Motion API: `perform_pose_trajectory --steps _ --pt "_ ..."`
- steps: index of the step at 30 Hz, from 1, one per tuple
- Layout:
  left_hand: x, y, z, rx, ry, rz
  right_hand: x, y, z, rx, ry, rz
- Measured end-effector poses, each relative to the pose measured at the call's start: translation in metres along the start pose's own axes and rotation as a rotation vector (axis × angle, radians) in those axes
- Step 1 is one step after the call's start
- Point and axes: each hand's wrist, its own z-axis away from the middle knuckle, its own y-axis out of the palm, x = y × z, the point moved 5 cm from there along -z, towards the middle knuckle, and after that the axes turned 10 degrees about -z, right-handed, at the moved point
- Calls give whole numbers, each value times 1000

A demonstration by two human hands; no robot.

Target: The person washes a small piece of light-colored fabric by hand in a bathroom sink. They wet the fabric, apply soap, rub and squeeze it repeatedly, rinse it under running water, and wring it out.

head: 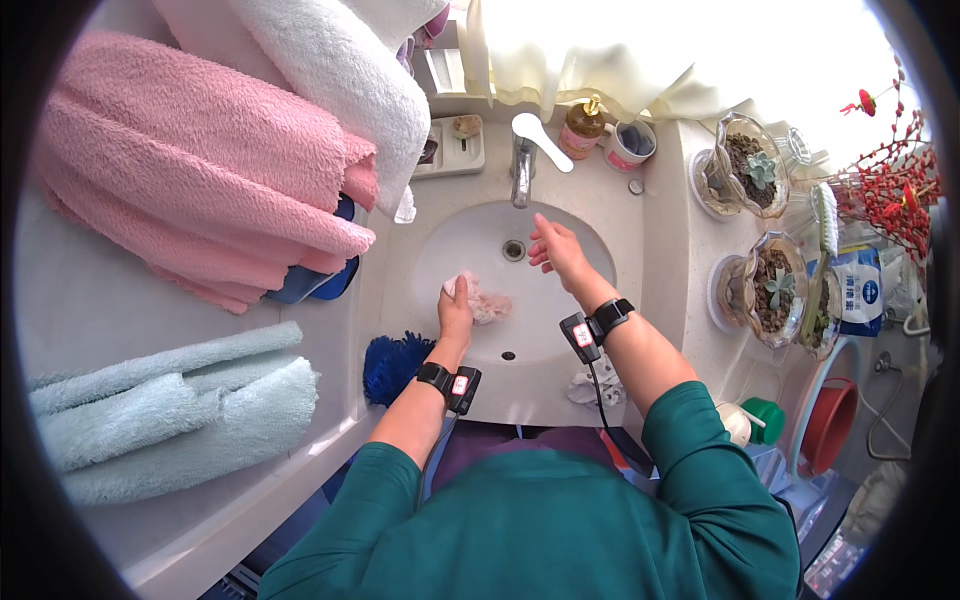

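My left hand (455,311) grips a bunched pale pink cloth (489,306) over the left half of the white oval sink basin (547,330). The thumb lies on top of the cloth and part of it hangs free to the right. Over the right side of the basin is my right hand (556,251), its thumb raised and its fingers slightly curled, with nothing in it. Just beyond that hand stands the chrome faucet (523,169) with its white lever (541,142). The metal drain (514,250) shows between my hands.
Pink (210,150) and pale green towels (187,420) hang at left, near a blue shaggy cloth (394,367). A soap dish (457,154), pump bottle (581,131) and mug (630,145) line the back. A crumpled white cloth (596,386) lies front right. Potted succulents (776,289) stand at right.
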Motion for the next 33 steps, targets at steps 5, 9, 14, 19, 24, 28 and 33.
perform_pose_trajectory --steps 5,9,14,19,24,28,33 --pt "-10 -21 5 132 212 -746 -20 52 -15 171 -64 88" --pt "-17 -34 17 204 484 -977 1 99 -53 225 -210 97" --pt "-16 -31 25 189 593 -1104 29 155 -114 207 -450 282" --pt "-14 -29 24 191 610 -1109 33 184 -193 112 -809 757" --pt "-14 -30 21 166 651 -1091 22 203 -228 74 -692 575" --pt "-12 -32 23 144 653 -1067 66 199 -169 11 -508 671" --pt "-12 -29 23 139 686 -1063 75 206 -171 -112 -498 698"
